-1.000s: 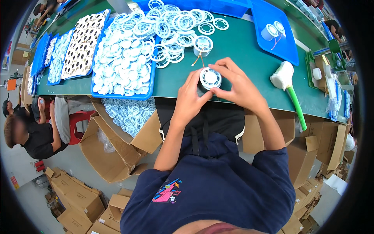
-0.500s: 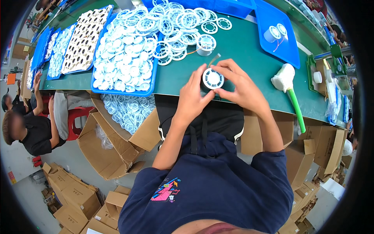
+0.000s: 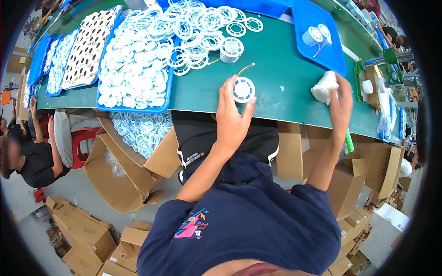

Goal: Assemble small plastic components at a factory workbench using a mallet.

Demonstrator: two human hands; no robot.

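In my left hand (image 3: 234,120) is a white cylindrical part (image 3: 243,89), a motor-like piece with a slotted round cap facing up. Thumb and fingers clasp its sides, and a thin orange lead (image 3: 247,67) sticks out behind it. At the right, my right hand (image 3: 341,103) closes around a mallet whose lumpy head (image 3: 323,87) is wrapped in white. The fingers lie by the head and the hand covers the upper handle; the lower green handle (image 3: 350,141) shows beneath. Another capped cylinder (image 3: 231,49) with a wire stands farther back.
A blue tray (image 3: 100,102) heaped with white discs lies at the left, with slotted rings (image 3: 212,41) spilling past it. The blue tray (image 3: 300,50) at back right bears two cylinders. Cardboard boxes (image 3: 154,156) sit below the green table (image 3: 285,103). A person (image 3: 43,158) sits far left.
My right hand has let go of the cylindrical part and moved right to the mallet. The left hand alone keeps the part. The whole view has shifted slightly.
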